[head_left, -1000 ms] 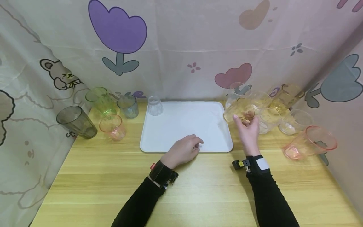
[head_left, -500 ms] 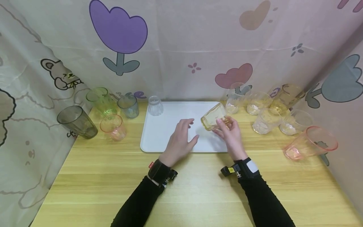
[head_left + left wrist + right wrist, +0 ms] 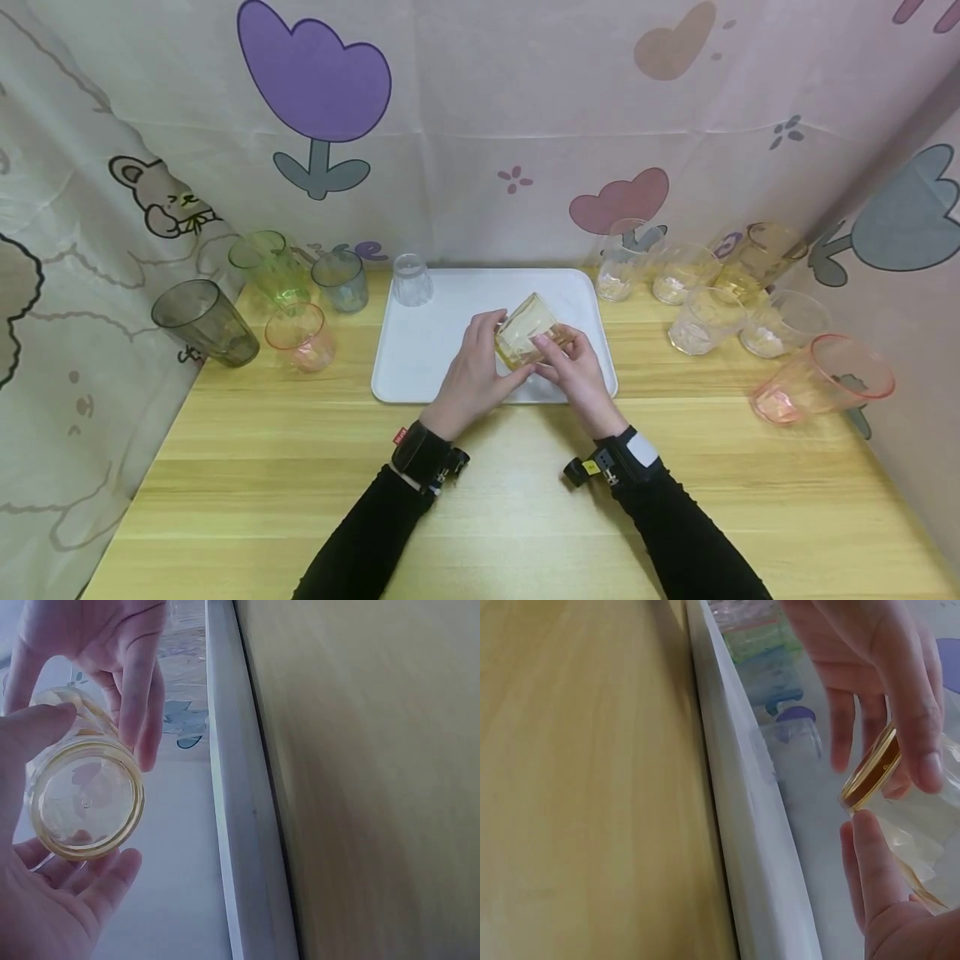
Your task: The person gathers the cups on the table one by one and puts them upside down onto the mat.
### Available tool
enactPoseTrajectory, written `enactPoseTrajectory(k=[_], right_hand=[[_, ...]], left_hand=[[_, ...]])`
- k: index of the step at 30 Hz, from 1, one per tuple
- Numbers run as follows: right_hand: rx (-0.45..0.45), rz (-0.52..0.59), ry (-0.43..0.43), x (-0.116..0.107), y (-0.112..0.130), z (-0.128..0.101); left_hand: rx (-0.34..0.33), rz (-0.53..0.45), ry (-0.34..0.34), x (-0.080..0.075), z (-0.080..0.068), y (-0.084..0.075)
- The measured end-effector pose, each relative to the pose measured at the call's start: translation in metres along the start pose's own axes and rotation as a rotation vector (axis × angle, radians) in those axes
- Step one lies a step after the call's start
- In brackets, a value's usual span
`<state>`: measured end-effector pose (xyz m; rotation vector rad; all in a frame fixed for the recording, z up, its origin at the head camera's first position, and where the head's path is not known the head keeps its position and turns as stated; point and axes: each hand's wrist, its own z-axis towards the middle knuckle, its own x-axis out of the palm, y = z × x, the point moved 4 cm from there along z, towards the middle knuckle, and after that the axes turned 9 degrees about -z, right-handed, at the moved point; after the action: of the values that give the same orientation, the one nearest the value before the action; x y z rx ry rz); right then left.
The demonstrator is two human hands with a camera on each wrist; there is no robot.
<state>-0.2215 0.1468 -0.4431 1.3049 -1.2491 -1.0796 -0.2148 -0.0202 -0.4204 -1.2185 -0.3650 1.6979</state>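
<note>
Both hands hold a small yellow see-through cup [image 3: 525, 336], tilted, just above the near half of the white tray [image 3: 420, 367]. My left hand [image 3: 477, 368] grips it from the left, and my right hand [image 3: 576, 372] pinches it from the right. The left wrist view looks straight at one round end of the cup [image 3: 84, 799], with my left hand's fingers [image 3: 90, 892] under it. In the right wrist view the cup [image 3: 904, 806] shows side-on between fingers over the tray [image 3: 757, 825].
A small clear cup [image 3: 411, 279] stands upside down at the tray's back left corner. Grey [image 3: 202, 321], green [image 3: 268, 267], pink [image 3: 300, 335] and blue-grey [image 3: 340, 281] cups stand to the left. Several clear cups [image 3: 705, 321], an amber one [image 3: 757, 250] and a pink one [image 3: 821, 379] crowd the right.
My right hand has carried the yellow cup leftward from the right-hand group to over the tray. My left hand has risen from the tray's near edge and taken hold of it too.
</note>
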Motion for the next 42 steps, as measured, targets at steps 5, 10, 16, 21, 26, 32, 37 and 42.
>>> enactPoseTrajectory(k=[5, 10, 16, 21, 26, 32, 37, 42], right_hand=[[-0.006, 0.004, 0.036, 0.004, -0.001, -0.002], [-0.027, 0.017, 0.069, 0.003, 0.001, -0.002], [-0.128, -0.065, 0.060, -0.011, 0.011, 0.003], [-0.237, -0.370, -0.081, -0.037, 0.023, 0.008], [-0.235, -0.649, -0.167, -0.065, 0.028, 0.010], [-0.178, -0.864, -0.175, -0.088, 0.026, 0.012], [-0.145, -1.041, -0.133, -0.095, 0.023, 0.012], [-0.097, -1.141, -0.060, -0.095, 0.019, 0.014]], left_hand=[[0.011, -0.024, 0.008, 0.000, -0.001, 0.000], [0.049, -0.020, -0.012, -0.001, 0.000, 0.000], [0.080, -0.027, -0.091, -0.016, 0.004, 0.001], [0.067, -0.047, -0.164, -0.038, 0.009, 0.006], [0.057, -0.068, -0.242, -0.063, 0.015, 0.014], [0.057, -0.067, -0.354, -0.092, 0.017, 0.019], [0.068, -0.066, -0.438, -0.111, 0.015, 0.024], [0.002, -0.122, -0.490, -0.124, 0.010, 0.031]])
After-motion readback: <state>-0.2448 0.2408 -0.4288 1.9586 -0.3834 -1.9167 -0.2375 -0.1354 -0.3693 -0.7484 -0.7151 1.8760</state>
